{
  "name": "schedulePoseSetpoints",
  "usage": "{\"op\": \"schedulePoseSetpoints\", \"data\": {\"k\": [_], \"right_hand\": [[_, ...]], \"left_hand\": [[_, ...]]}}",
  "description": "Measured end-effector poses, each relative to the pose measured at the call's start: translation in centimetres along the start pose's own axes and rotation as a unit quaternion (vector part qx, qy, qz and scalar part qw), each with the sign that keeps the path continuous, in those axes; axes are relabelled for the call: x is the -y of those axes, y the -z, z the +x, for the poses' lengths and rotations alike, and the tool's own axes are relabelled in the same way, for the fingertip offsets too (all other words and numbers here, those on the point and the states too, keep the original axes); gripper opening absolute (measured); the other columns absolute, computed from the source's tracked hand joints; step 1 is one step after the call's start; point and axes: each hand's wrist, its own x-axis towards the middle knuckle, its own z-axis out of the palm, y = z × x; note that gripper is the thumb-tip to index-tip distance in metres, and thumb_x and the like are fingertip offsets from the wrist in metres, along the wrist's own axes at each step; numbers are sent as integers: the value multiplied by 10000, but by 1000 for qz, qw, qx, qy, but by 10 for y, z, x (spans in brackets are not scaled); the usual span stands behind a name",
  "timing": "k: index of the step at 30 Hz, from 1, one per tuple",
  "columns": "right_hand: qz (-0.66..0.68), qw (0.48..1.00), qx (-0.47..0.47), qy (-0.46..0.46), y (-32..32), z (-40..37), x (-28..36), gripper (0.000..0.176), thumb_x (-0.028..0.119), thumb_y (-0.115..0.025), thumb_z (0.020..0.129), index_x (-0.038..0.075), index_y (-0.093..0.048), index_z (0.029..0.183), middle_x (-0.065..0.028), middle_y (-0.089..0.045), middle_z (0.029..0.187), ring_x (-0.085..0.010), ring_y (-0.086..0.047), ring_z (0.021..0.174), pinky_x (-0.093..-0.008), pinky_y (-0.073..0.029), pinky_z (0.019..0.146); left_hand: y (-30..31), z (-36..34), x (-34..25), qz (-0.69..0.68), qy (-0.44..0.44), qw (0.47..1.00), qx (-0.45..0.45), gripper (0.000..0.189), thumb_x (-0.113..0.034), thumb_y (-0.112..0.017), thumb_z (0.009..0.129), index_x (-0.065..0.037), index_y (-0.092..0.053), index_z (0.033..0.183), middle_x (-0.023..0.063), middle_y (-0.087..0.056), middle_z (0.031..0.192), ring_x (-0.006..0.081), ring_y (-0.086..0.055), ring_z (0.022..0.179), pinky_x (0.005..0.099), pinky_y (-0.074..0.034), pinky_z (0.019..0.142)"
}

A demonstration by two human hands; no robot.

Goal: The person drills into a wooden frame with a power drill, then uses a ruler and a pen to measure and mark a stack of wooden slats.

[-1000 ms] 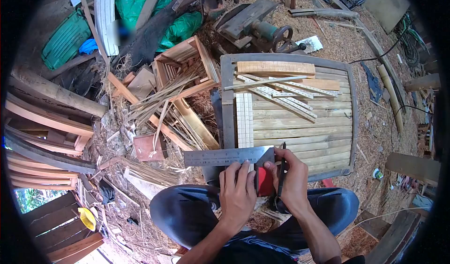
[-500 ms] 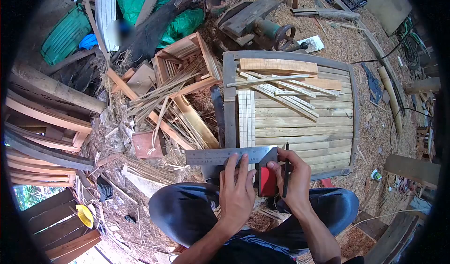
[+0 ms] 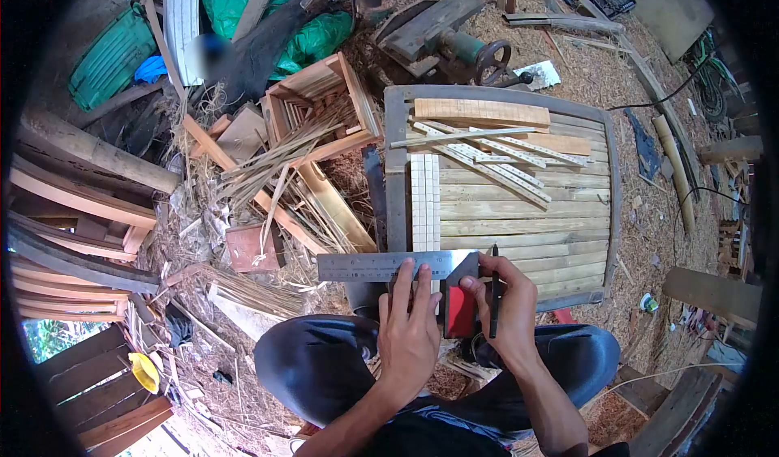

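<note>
A try square [image 3: 357, 268] with a steel ruled blade and a red-faced handle lies across a row of narrow wooden strips [image 3: 425, 201]. Pencil-like lines cross these strips. My left hand [image 3: 408, 335] presses its fingertips on the blade, thumb to the right, holding it down on the strips. In my right hand [image 3: 511, 311] a black pen [image 3: 494, 295] is gripped upright, while the thumb rests against the square's handle. Both hands are just in front of a slatted bamboo panel [image 3: 519, 246] with a dark frame. Strips with holes [image 3: 511, 169] lie loosely on the panel.
A marked wood block [image 3: 483, 113] lies at the panel's far edge. To the left are a wooden crate frame [image 3: 357, 92] and a heap of thin sticks [image 3: 276, 165]. A machine with a handwheel [image 3: 492, 63] stands behind. Wood shavings cover the ground.
The view has shifted very slightly. Both hands, the try square and the pen keep nearly the same position over the strips.
</note>
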Motion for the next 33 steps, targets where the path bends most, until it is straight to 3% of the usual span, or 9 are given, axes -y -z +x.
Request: {"op": "schedulePoseSetpoints", "data": {"k": [21, 33], "right_hand": [[-5, 1000, 10, 29, -3, 2, -3, 298, 29, -753, 828, -66, -656, 1092, -169, -704, 823, -116, -616, 714, -282, -502, 649], [-32, 999, 14, 20, -4, 2, 2, 286, 19, -752, 826, -63, -655, 1082, -162, -694, 795, -112, -592, 675, -277, -489, 624]], "left_hand": [[1, 2, 2, -16, -2, 1000, -2, 418, -37, -642, 894, 13, -572, 1303, 236, -502, 1368, 413, -571, 1076, 459, -483, 907], [5, 1, 2, -17, -11, 1000, 13, 440, -30, -636, 895, 39, -540, 1320, 239, -493, 1376, 423, -582, 1051, 455, -495, 883]]}}
